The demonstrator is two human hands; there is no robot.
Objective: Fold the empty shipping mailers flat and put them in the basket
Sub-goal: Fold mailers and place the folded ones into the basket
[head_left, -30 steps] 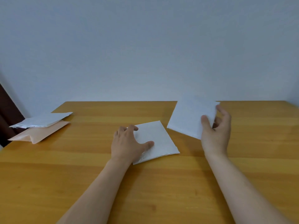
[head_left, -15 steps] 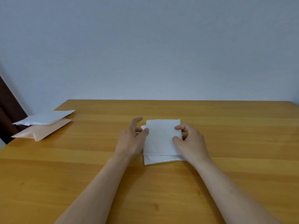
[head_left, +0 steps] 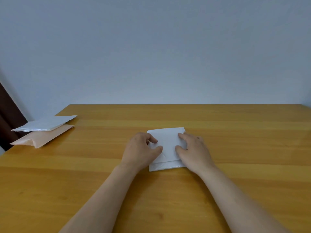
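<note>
Far off to the left of the left hand [head_left: 141, 150], at the table [head_left: 235, 148] corner, a white mailer [head_left: 44, 124] lies on top of a tan mailer [head_left: 45, 137], both well apart from either hand. The left hand sits on the left edge of the folded mailer [head_left: 168, 143] with its fingers curled and its thumb on top. Whether it pinches that edge or only presses it, I cannot tell. The folded mailer lies flat between the two hands, touching both, its long axis running away from the person. At its near edge the upper layer stops short of the lower one. The right hand [head_left: 193, 150] rests on the right edge, fingers loosely spread and pressing down, holding nothing. Neither hand is nearer, so either could lift it. No basket is in view, so which way the carry must go cannot be told.
</note>
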